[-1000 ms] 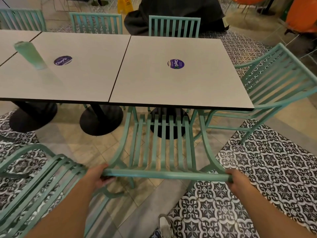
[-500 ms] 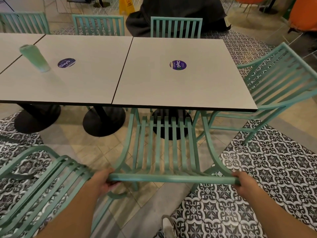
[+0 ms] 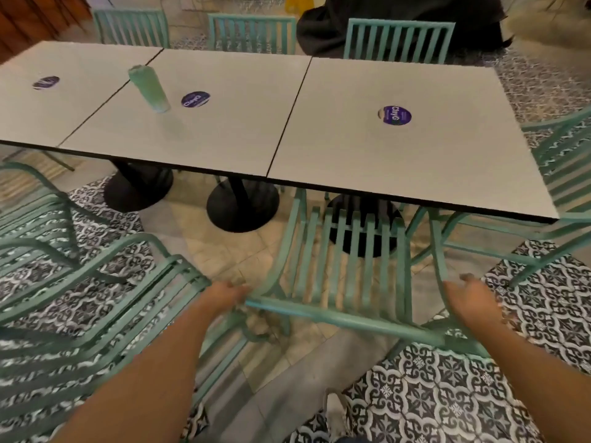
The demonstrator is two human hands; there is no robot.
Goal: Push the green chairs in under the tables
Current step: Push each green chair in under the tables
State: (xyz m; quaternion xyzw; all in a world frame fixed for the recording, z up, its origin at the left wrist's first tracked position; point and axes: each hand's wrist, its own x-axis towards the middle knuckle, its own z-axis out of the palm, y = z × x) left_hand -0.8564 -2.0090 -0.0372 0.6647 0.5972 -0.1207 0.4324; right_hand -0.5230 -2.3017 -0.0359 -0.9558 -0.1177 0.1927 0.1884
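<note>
Under the near edge of the right-hand table (image 3: 415, 148) sits the green chair (image 3: 345, 273) I'm working, seat partly tucked beneath the top, slatted back toward me, top rail (image 3: 339, 318) running slantwise across the lower middle of the view. My left hand (image 3: 225, 297) is at the rail's left end, fingers bent toward it; motion blur there, so I can't tell if it grips or just touches. My right hand (image 3: 476, 302) is off the rail, just beside the chair's right armrest (image 3: 438, 251), fingers spread and relaxed, holding nothing.

Three grey tables butt edge to edge in a row. Middle table (image 3: 198, 135) carries a pale green bottle (image 3: 149, 88), upright, near its left seam, beside a round purple sticker (image 3: 195, 99). Right-hand table has its own purple sticker (image 3: 394, 115); far left table (image 3: 64, 97) has one too (image 3: 46, 82). Black pedestal bases (image 3: 242, 204) show below the tops.

Second green chair (image 3: 105, 311) stands at lower left, well out from the tables, close to my left forearm. Another (image 3: 559, 174) stands angled at the right-hand table's right side. Three more chair backs (image 3: 398, 39) line the far side. Dark bulky shape (image 3: 403, 17) behind those, blurred. Floor (image 3: 447, 394) is patterned black-and-white tile with plain beige tile under the tables. Tip of a pale shoe (image 3: 335, 410) at bottom centre.
</note>
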